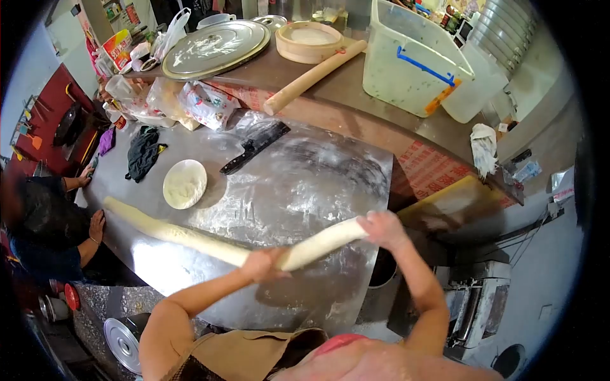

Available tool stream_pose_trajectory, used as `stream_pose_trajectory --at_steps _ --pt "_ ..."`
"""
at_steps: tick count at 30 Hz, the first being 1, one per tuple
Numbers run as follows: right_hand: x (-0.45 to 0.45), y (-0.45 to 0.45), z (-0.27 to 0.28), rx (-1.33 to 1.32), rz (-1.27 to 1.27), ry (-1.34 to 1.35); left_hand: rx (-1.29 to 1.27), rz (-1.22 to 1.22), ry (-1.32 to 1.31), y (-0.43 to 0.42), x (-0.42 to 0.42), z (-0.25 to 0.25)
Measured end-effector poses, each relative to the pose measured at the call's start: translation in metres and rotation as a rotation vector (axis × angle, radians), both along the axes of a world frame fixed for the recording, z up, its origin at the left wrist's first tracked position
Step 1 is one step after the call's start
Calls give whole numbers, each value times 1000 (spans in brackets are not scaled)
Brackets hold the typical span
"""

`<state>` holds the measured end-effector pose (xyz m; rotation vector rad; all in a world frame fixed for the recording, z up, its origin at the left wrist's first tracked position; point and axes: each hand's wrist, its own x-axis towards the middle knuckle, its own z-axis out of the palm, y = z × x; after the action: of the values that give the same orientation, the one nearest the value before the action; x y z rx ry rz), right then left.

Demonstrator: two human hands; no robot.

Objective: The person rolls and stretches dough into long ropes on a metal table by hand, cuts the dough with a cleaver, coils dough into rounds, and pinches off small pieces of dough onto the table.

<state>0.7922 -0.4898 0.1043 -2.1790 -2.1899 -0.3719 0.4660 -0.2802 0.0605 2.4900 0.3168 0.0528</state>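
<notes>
A long, thick rope of pale dough stretches across the floured metal table, from its left edge toward the right. My left hand is wrapped over the dough near its middle. At the dough's right end, which looks raised off the table, my right hand grips it, slightly blurred. Beyond the dough lie a white bowl, with something pale inside, and a dark cleaver-like blade dusted with flour.
Another person stands at the left with hands at the table edge. A dark cloth and plastic bags lie at the back left. On the shelf behind are a rolling pin, a round metal lid and a plastic bin.
</notes>
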Motion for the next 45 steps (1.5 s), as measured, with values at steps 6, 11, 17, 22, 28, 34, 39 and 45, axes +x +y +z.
stream_pose_trajectory --at_steps 6,11,17,22,28,34,39,45 --pt "42 11 -7 -64 -15 -115 68 44 119 -72 78 -26" --pt "-103 71 -24 -288 -387 289 36 -12 -235 0 8 6" --pt "-312 245 -85 -9 -428 496 247 349 -153 236 -207 -52" --pt "-369 233 -67 -98 -516 459 339 164 123 285 -252 -17" --pt "-425 148 -75 11 -486 392 535 -167 175 287 -378 -34" --pt "-319 200 -91 -511 -260 247 534 -150 332 393 -326 -69" --pt "-216 187 -73 -388 -562 81 240 -35 39 307 -250 -31" --pt "-233 240 -46 -362 -655 312 506 285 -70 226 -240 -35"
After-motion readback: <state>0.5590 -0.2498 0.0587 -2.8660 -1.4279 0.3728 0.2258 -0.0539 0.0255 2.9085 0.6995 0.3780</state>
